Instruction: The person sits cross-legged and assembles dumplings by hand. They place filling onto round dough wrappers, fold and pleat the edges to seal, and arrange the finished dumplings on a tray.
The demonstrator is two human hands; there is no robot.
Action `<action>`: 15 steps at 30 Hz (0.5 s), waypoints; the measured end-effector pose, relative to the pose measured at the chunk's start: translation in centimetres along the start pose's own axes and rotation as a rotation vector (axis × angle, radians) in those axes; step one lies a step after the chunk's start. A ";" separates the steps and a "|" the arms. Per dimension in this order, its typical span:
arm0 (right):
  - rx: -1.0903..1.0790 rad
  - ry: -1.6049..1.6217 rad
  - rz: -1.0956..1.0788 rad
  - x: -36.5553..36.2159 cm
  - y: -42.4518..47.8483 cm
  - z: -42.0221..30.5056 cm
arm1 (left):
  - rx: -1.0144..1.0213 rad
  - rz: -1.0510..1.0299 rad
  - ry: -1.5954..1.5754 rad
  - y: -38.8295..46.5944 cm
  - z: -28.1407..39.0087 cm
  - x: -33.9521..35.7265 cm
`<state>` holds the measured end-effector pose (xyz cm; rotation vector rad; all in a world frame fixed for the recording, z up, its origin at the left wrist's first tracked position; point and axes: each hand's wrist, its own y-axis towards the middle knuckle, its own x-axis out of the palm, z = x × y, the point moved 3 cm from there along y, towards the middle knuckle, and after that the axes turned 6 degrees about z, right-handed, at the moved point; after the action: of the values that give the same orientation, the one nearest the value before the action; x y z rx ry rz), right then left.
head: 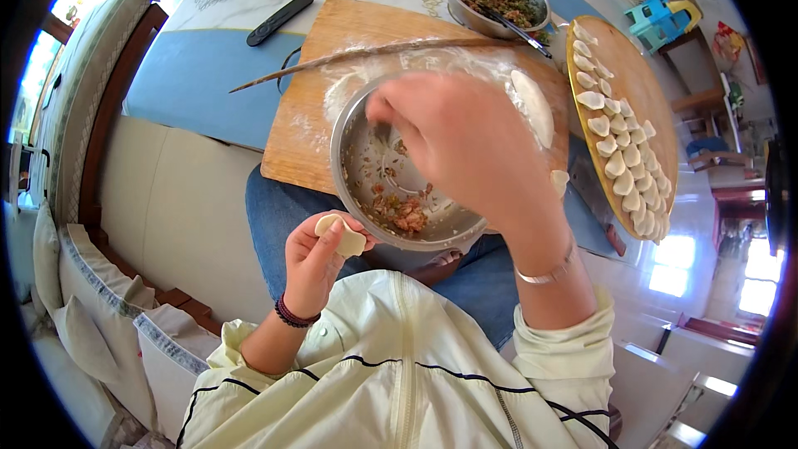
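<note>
My left hand (321,249) holds a folded piece of dough wrapper (346,241), thumb on top, just below the rim of a steel bowl (346,190). In the bowl's bottom lies a clump of minced meat filling (408,213). Blurred by motion, my right hand (449,125) is over the bowl, fingers bent down at its upper left; whether they hold anything cannot be told. Behind it a floured wooden board (293,149) carries a long thin rolling pin (330,62) and a dough roll (533,109). Many shaped dumplings (631,154) sit on a round tray (654,100) at right.
A second steel bowl (451,3) of meat and green filling, with chopsticks (523,33) in it, stands at the board's far edge. A cleaver (592,199) lies between board and tray. A black elongated object (280,19) is on the table (181,75). Sofas line the left side.
</note>
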<state>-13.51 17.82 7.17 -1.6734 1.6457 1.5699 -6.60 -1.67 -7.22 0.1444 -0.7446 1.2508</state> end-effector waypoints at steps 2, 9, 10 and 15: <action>-0.059 -0.064 0.069 1.5 1.2 0.6 | -0.006 0.004 -0.002 -0.1 0.2 0.3; -0.103 0.276 -0.190 0.1 0.0 -2.9 | 0.032 -0.056 -0.104 0.7 -0.4 -0.4; -0.072 0.279 -0.240 -0.3 -0.3 -2.7 | 0.029 -0.051 -0.100 0.7 -0.3 -0.5; 0.025 0.063 -0.113 0.5 0.9 0.2 | 0.014 -0.019 -0.082 0.5 -0.2 -0.6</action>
<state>-14.52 17.42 7.07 -1.7869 1.5640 1.4522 -7.06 -1.86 -7.84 0.2146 -0.8033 1.2376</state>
